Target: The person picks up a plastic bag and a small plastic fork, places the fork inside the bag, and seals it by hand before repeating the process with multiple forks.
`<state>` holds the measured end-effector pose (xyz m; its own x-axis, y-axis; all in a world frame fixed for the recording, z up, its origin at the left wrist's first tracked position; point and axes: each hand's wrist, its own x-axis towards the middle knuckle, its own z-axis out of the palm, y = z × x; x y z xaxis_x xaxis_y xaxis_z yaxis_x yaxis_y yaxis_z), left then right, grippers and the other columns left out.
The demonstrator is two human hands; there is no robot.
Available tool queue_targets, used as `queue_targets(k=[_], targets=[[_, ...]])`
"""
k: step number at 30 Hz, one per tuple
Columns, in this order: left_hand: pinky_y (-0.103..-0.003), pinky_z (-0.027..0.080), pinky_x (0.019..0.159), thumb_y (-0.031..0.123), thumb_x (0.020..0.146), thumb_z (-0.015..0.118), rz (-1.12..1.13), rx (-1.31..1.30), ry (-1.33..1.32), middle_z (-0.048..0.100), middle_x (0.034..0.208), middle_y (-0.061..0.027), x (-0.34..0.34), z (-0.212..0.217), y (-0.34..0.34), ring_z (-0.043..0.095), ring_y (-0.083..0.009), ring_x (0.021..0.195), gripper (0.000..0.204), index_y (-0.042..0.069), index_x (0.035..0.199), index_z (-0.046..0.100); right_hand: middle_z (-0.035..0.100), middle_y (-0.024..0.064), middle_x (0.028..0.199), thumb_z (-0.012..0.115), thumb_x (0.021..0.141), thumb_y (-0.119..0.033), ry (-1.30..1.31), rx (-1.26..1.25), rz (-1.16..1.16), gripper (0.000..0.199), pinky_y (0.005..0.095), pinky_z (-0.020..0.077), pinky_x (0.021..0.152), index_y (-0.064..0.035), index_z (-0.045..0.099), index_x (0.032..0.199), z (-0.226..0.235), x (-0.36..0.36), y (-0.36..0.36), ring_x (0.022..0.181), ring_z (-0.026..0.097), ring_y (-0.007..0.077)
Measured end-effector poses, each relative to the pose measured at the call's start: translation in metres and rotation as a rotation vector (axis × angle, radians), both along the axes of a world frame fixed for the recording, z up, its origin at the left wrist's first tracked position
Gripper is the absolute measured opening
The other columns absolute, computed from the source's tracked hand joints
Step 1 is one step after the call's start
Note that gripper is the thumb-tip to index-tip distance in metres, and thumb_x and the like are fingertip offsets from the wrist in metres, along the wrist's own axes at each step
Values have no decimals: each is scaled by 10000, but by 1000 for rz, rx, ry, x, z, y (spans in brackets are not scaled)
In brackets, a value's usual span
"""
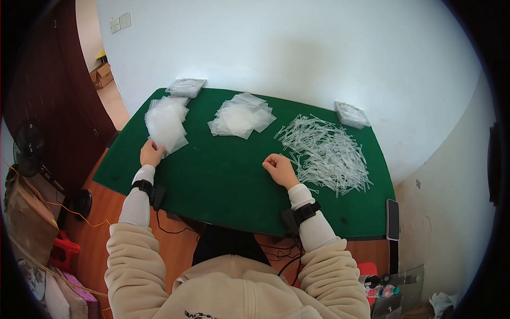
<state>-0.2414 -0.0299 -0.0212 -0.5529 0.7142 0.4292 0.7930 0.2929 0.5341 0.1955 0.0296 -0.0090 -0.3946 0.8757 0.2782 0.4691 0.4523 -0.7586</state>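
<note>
My left hand (152,153) is at the near end of a spread of flat clear plastic bags (166,119), its fingers pinched at the edge of the closest bag. My right hand (280,169) is curled closed over the green tabletop, just left of a large heap of thin clear plastic sticks with small looped ends (329,154). What its fingers hold, if anything, is hidden. Between and beyond my hands lies a second loose pile of clear bags (241,116).
Two packed clear bundles stand at the table's back edge, one at the left (186,87) and one at the right (351,115). A phone-like black device (392,219) is at the right edge of the green table (223,186). A white wall (297,48) rises behind.
</note>
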Motion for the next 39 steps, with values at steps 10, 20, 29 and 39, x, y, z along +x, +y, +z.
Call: queue_targets(k=[10,20,29,39], targets=[[-274,435,622,236,764,694,-191,375,-226,538,790,-43,24,-4,-84,515,-135,722,290,42,867,505,581,104,652,632,764,-187,14,6,-1,174,316,446,596,-15,618,786,-5,1,2,619,562,215],[-246,467,708,282,874,522,-590,-1118,-1400,632,959,-38,79,-195,-278,567,-104,844,284,53,1030,582,509,37,573,651,748,-149,107,104,-9,142,277,398,528,-14,605,751,-5,-10,3,546,473,135],[-260,438,624,239,904,468,-728,-1040,-882,598,871,-56,130,-257,-222,533,-129,739,209,70,950,582,522,40,587,649,749,-150,110,126,-54,142,268,396,523,-14,609,749,-12,-2,2,539,475,131],[-286,417,513,188,903,478,-890,-687,-950,593,710,-71,95,-321,-236,519,-156,584,231,69,779,633,595,104,663,633,750,-193,43,6,-58,174,325,453,603,-24,622,787,-9,-1,3,626,571,223]])
